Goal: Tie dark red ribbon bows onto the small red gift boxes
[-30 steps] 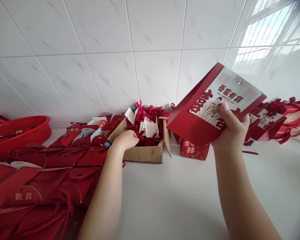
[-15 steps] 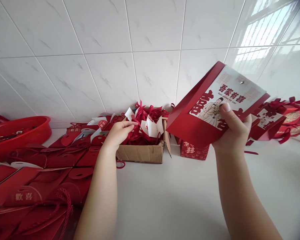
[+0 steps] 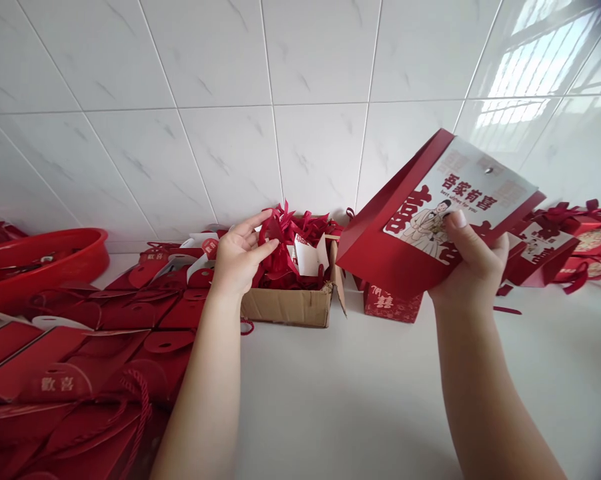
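Observation:
My right hand (image 3: pixel 473 263) is closed on a red gift bag (image 3: pixel 405 227) with a white printed panel, holding it up tilted at the right, thumb on the panel. My left hand (image 3: pixel 237 253) is over the left end of a cardboard box (image 3: pixel 290 305) full of red ribbons with white tags (image 3: pixel 300 243). Its fingers pinch a red ribbon at the top of the heap.
Flat red folded bags (image 3: pixel 105 347) lie piled at the left on the white floor. A red plastic basin (image 3: pixel 35 263) stands at the far left. A small red box (image 3: pixel 391 303) sits behind the held bag. Finished red bags with ribbons (image 3: pixel 570 247) stand at the right along the tiled wall.
My left hand has risen out of the box, from fingers buried in the ribbons to a pinch on a ribbon above the heap. The right hand and its bag have barely moved.

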Demonstrator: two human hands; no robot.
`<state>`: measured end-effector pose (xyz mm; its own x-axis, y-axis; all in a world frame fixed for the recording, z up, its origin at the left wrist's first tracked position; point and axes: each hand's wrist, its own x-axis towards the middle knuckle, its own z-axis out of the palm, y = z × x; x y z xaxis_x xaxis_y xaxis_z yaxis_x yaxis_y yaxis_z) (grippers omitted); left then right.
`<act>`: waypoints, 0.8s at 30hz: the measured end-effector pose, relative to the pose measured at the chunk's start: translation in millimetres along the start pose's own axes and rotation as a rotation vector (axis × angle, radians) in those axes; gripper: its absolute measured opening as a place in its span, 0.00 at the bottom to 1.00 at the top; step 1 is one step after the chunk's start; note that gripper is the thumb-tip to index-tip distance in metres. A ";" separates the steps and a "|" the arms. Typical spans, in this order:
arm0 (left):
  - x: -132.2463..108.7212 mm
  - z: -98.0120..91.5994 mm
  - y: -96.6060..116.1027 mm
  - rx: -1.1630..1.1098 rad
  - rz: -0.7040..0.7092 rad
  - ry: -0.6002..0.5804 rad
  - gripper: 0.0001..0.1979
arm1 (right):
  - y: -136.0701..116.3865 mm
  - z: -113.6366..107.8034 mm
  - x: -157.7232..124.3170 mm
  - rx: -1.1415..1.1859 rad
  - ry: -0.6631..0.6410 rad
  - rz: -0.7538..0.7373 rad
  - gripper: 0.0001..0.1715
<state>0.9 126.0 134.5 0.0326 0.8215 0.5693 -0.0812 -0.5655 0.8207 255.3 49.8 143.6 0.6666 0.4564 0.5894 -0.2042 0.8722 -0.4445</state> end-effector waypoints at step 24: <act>0.3 6.6 -13.9 0.092 0.001 -0.048 0.36 | -0.9 1.5 -2.2 -0.001 -0.011 0.049 0.13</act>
<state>8.5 133.7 123.6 0.0804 0.8175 0.5703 0.0107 -0.5728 0.8196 253.0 48.3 143.8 0.6481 0.5004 0.5742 -0.2352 0.8485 -0.4739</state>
